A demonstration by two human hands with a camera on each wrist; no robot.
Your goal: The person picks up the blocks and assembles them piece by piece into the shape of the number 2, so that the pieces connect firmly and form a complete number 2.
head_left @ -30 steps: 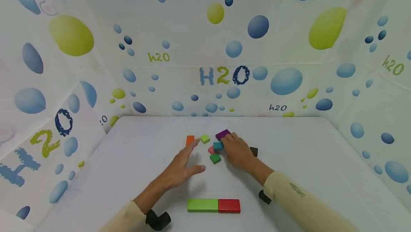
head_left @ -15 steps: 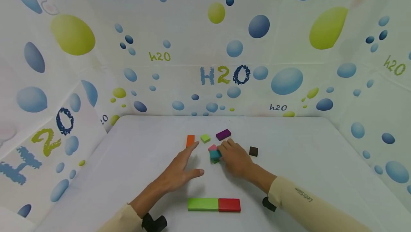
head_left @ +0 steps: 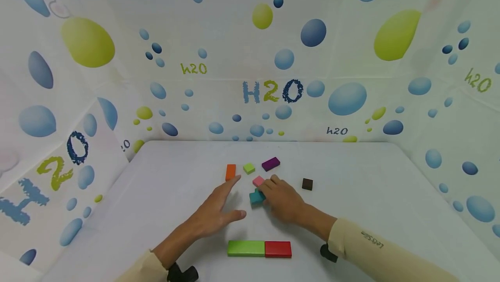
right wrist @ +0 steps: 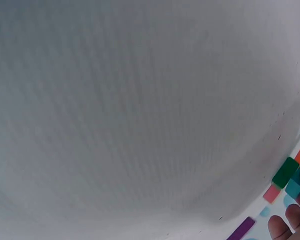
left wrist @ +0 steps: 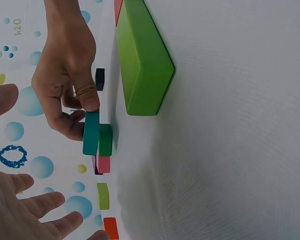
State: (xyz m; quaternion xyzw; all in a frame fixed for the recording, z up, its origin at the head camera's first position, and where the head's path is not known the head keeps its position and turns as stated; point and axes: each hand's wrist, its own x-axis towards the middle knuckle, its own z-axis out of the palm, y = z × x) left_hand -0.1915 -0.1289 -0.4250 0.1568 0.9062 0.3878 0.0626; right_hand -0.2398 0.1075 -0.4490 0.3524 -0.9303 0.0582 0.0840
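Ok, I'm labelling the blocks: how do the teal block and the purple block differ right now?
The teal block is blue-green; the purple block is deep purple. The right hand pinches the teal block, while the purple block lies untouched on the table. The purple block lies farther back than the teal block. Both are plain, flat-sided blocks.

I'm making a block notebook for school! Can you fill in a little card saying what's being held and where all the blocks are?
Right grip: pinching the teal block
Right by it: dark green block; touching or not, I can't tell
Left grip: fingers spread, holding nothing
Farther away: orange block, lime block, purple block, pink block
Off to the right: brown block
Closest row: long green block and red block, end to end
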